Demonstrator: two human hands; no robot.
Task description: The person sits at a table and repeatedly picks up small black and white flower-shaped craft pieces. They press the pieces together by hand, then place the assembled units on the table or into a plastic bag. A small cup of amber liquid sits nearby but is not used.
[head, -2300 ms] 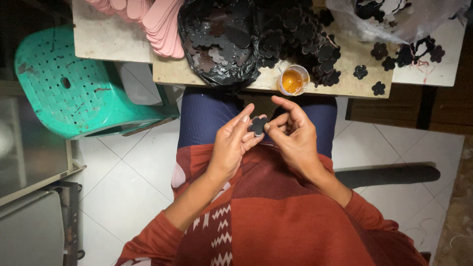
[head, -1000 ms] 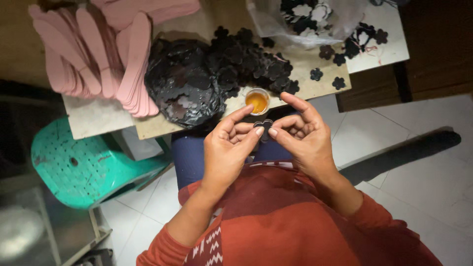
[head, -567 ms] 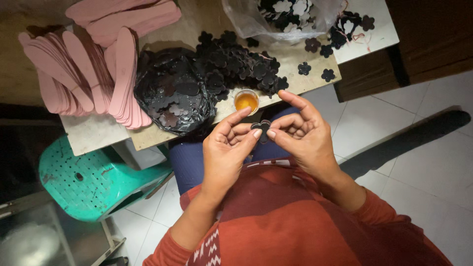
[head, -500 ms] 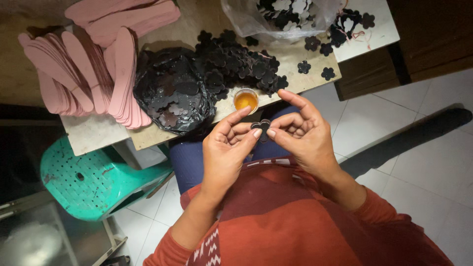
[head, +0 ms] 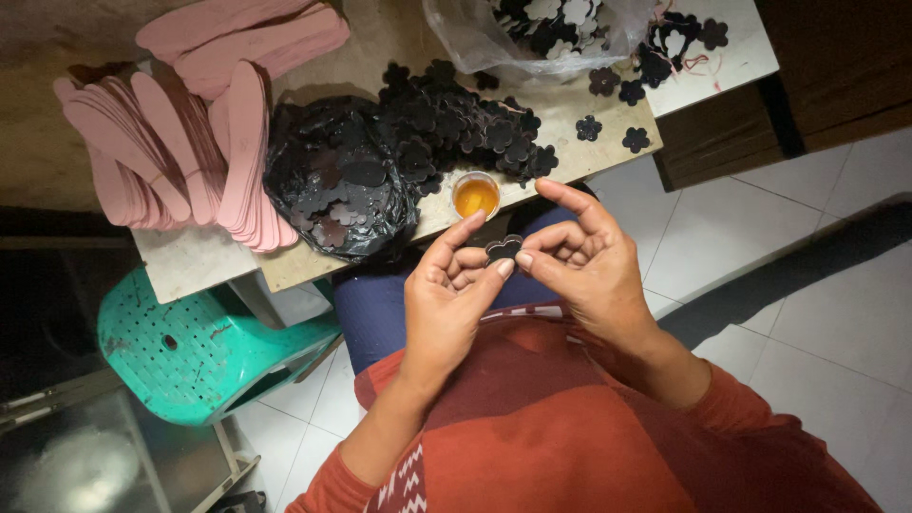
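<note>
Two hands, left (head: 446, 294) and right (head: 584, 266), pinched one dark flower (head: 503, 249) below the cup (head: 475, 196), flower half hidden, lap open beneath.

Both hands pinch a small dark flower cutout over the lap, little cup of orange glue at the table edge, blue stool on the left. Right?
Not quite: the stool is green, not blue, as the head view shows. The rest holds: the left hand and right hand pinch the dark flower cutout over the lap, and the cup of orange glue sits at the edge of the table.
</note>
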